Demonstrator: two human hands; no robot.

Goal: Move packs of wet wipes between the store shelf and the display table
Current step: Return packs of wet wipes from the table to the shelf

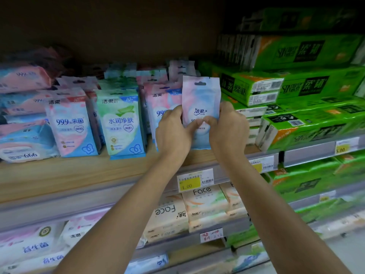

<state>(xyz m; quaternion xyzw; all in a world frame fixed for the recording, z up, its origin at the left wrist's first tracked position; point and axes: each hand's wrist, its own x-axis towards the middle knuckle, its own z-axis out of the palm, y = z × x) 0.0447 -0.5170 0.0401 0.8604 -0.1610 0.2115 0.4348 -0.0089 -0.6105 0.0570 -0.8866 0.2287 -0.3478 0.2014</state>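
"99.9" on wipes pack, "face" on tissue pack, "1.00" on price tag

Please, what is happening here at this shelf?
A person holds one small pink-and-blue pack of wet wipes upright, pinched from both sides by the left hand and the right hand. It is at the wooden shelf, between a row of similar packs and stacked green tissue packs. Whether it goes in or comes out, I cannot tell.
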